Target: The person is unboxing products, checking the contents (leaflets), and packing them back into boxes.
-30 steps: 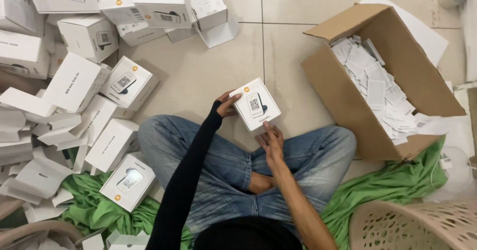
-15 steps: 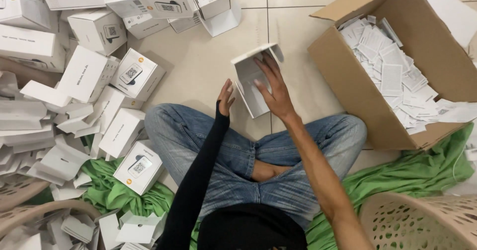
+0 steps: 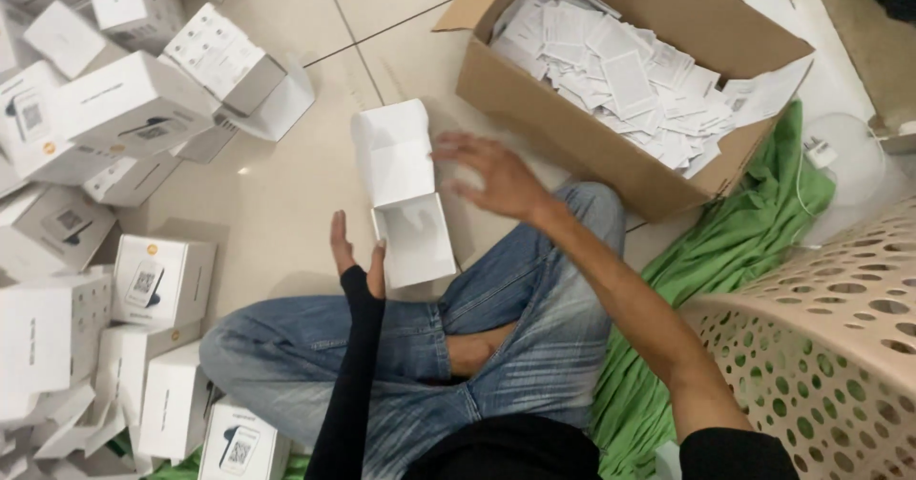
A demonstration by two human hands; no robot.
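Seated person, cross-legged in blue jeans (image 3: 534,346) on a tiled floor (image 3: 277,184), with an opened small white carton (image 3: 405,194) between the hands, lying just ahead of the knees. Its lid flap is folded back away from the body and the white interior looks empty, though the far end is hidden by the flap. Left hand (image 3: 351,256), in a black sleeve, stands edge-on against the carton's near left corner, fingers straight and pressed together. Right hand (image 3: 496,175) hovers just right of the carton, fingers spread and slightly blurred, holding nothing.

Judged step: emptying one carton; the right hand sits between it and the cardboard box (image 3: 620,146) of white paper leaflets (image 3: 620,65). Next move likely calls for a firm grasp on the emptied carton.

Stacked white cartons (image 3: 105,251) crowd the left; green cloth (image 3: 725,280) and a perforated beige basket (image 3: 830,346) lie right.
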